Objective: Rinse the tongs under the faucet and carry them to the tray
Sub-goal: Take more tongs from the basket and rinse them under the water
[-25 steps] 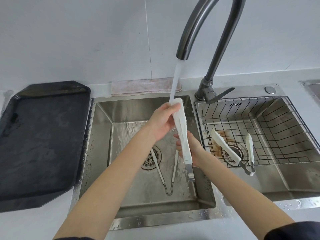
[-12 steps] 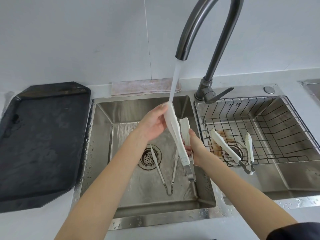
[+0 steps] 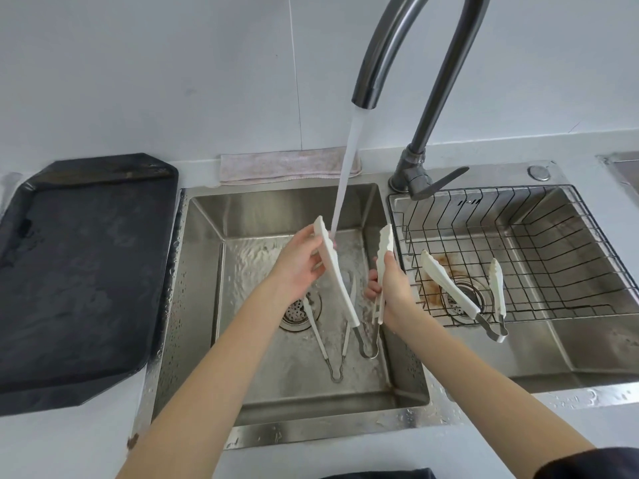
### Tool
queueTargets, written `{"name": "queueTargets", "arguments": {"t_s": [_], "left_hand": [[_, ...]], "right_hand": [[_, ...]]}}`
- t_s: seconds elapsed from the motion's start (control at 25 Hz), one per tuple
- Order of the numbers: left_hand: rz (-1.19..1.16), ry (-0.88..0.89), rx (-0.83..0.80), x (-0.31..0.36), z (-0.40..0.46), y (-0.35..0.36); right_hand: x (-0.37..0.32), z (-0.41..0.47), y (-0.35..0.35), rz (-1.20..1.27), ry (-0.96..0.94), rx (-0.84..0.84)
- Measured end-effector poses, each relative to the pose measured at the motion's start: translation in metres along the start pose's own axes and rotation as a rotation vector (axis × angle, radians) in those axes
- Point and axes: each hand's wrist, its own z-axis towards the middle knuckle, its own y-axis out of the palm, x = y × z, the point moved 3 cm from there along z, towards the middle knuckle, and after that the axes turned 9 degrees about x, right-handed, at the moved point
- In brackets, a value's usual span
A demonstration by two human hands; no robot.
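Tongs spread open under running water, both hands on them.
Near to far: our left hand (image 3: 300, 267) grips one arm of the tongs (image 3: 337, 281), fingers clamped on it; right hand (image 3: 394, 288) pinches the other arm. Held over left sink (image 3: 207, 305), stream from faucet (image 3: 397, 53) hitting left arm's tip. Tray (image 3: 79, 271) well apart, left on counter.

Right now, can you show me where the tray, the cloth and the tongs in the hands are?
tray (image 3: 79, 281), head view, its dark wet floor.
cloth (image 3: 276, 164), head view, its middle.
held tongs (image 3: 333, 271), head view, left white arm.
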Motion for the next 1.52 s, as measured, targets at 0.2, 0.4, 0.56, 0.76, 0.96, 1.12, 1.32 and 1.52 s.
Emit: {"name": "queueTargets", "arguments": {"t_s": [0.2, 0.4, 0.56, 0.76, 0.96, 1.12, 1.32, 1.52], "left_hand": [[0.244, 0.011, 0.066, -0.03, -0.002, -0.018], [0.45, 0.02, 0.148, -0.061, -0.001, -0.034], [0.527, 0.026, 0.194, -0.084, 0.006, -0.045], [0.604, -0.01, 0.299, -0.105, 0.018, -0.063], [0.643, -0.081, 0.369, -0.124, 0.027, -0.075], [0.721, -0.108, 0.388, -0.133, 0.033, -0.079], [0.774, -0.13, 0.401, -0.136, 0.04, -0.078], [0.627, -0.202, 0.419, -0.136, 0.043, -0.083]], "right_hand": [[0.024, 0.006, 0.0, -0.151, -0.054, 0.067], [0.046, 0.017, 0.0, -0.257, -0.016, 0.092], [0.062, 0.026, -0.006, -0.274, 0.054, 0.116], [0.077, 0.037, -0.01, -0.264, 0.107, 0.094], [0.094, 0.05, -0.011, -0.381, 0.141, 0.105], [0.109, 0.061, -0.015, -0.498, 0.177, 0.15], [0.108, 0.066, -0.014, -0.597, 0.1, 0.174], [0.099, 0.07, -0.011, -0.682, 0.043, 0.155]]}}
